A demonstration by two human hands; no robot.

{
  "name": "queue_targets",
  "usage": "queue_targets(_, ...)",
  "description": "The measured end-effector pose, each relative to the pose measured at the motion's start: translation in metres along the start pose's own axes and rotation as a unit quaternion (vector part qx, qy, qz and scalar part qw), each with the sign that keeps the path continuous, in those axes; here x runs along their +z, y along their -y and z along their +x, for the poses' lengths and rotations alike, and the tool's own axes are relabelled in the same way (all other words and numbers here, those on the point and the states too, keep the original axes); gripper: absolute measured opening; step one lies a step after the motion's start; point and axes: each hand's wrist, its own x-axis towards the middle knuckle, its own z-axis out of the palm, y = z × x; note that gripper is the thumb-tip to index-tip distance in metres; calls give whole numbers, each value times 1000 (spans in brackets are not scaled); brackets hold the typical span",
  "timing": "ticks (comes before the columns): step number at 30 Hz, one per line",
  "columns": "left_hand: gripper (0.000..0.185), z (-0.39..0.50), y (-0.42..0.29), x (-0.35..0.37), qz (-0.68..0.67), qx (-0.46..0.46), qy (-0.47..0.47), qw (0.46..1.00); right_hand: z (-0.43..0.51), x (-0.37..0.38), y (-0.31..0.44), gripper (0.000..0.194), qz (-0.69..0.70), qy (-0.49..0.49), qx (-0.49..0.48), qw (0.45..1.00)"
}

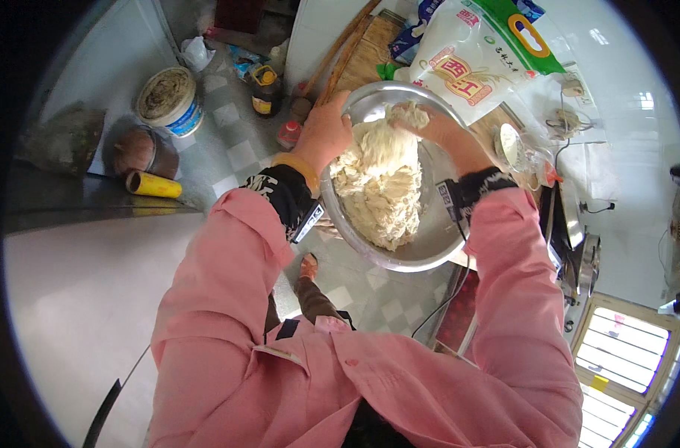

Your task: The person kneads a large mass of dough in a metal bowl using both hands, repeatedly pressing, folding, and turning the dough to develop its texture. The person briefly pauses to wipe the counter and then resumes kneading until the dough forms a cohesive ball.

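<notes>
A large metal bowl [438,224] stands before me at the counter's edge, with a lumpy mass of pale, sticky dough [380,196] filling its left side. My left hand [326,130] holds the bowl's far left rim, thumb on the inner side. Inside the bowl, near the far rim, my right hand [436,127] grips part of the dough. Dough coats its fingers and hides their tips. Below that hand the dough looks blurred and stretched. Bare metal shows along the bowl's right side.
A bag of rice [469,61] stands on the wooden counter [368,50] behind the bowl. Wooden sticks [340,56] lean at its left. On the tiled floor are a white bucket [169,103] and an oil jug [265,92]. Pans [586,263] stand at the right.
</notes>
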Motion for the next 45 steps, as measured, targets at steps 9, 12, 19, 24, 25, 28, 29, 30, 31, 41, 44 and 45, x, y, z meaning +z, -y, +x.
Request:
queue_targets(9, 50, -2, -19, -15, 13, -32, 56, 998, -132, 65, 43, 43, -330, 68, 53, 940)
queue_targets(12, 51, 1, -15, -9, 31, -16, 44, 998, -153, 91, 54, 25, -322, 58, 170, 929)
queue_targets(19, 51, 7, 0, 9, -19, 27, 45, 998, -113, 112, 54, 16, -284, 10, 249, 926)
queue_targets(24, 50, 9, 5, 9, -53, 39, 55, 996, -66, 101, 37, 24, -247, -38, 293, 923)
queue_targets(25, 49, 9, 4, 10, -56, 48, 29, 997, -57, 97, 31, 25, -237, -39, 306, 922)
queue_targets(28, 48, 10, 4, 10, -69, 59, 17, 996, -34, 87, 10, 28, -218, -58, 293, 929)
queue_targets(29, 47, 11, 5, 10, -70, 56, 19, 996, -26, 84, 3, 29, -212, -65, 281, 934)
queue_targets(30, 47, 9, 4, 11, -71, 54, 20, 996, -15, 81, -6, 30, -245, 12, 302, 921)
queue_targets(31, 46, 9, 4, 11, -75, 63, 14, 995, -6, 76, -15, 29, -271, 13, 281, 921)
queue_targets(41, 47, 10, 7, 10, 12, 84, 35, 996, 8, 73, -46, 27, -288, -157, 209, 921)
queue_targets(44, 54, 7, -8, 4, 127, 97, 32, 987, -4, 69, -30, 27, -142, -222, 190, 946)
queue_targets(45, 55, 3, -16, 2, 177, 145, 0, 973, -14, 67, -25, 27, -83, -240, 181, 950)
